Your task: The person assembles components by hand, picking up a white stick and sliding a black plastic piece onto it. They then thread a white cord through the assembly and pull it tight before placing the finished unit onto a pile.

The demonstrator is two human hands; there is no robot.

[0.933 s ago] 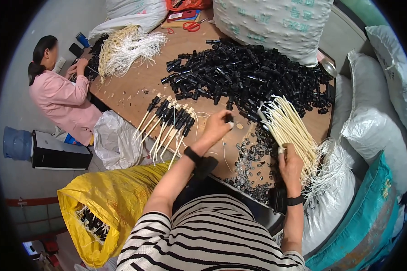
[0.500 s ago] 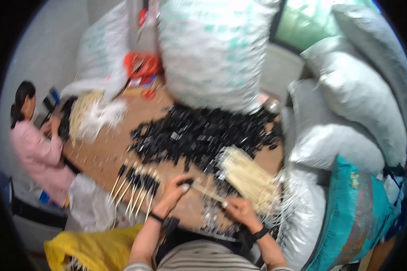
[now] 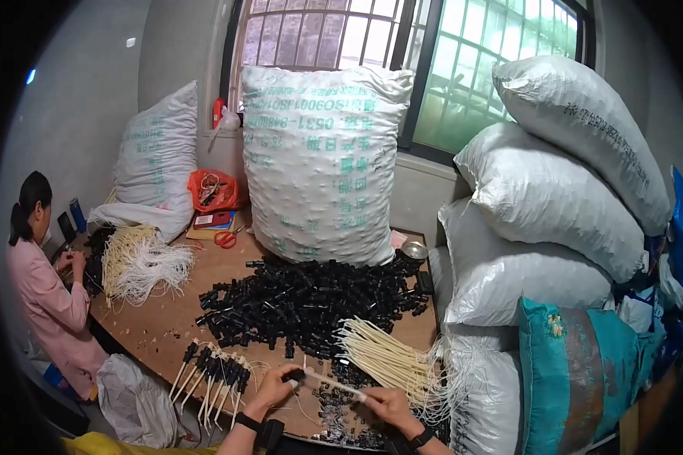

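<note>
Pinching, in the head view, a black fitting (image 3: 293, 374) between the thumb and bent fingers of the left hand (image 3: 273, 388). Gripping the near end of a slim pale stick (image 3: 332, 384) with the right hand (image 3: 389, 406), with thumb and fingertips pressed together on it. Bridging the gap between both hands with that stick, up to the black fitting; cannot tell whether pushed inside or only touching. Wearing a dark band (image 3: 421, 437) on the wrist behind the right hand.

Having small dark pieces (image 3: 341, 417) scattered on the brown tabletop (image 3: 155, 322) between the hands and nearer the body. Having, just beyond the right hand, a bundle of cream sticks (image 3: 383, 356), trailing white strings (image 3: 449, 379) off to the right. Facing, beyond both hands, a broad heap of black fittings (image 3: 311, 303), backed by a tall white sack (image 3: 319, 167). Showing, to the left of the left hand, a row of sticks with black ends (image 3: 216, 379).

Showing, well to the left of the left hand, a co-worker in pink (image 3: 53, 303), near another pile of pale sticks and strings (image 3: 140, 265). Showing, well to the right of the right hand, a teal sack (image 3: 577, 371) beside stacked white sacks (image 3: 539, 189).
</note>
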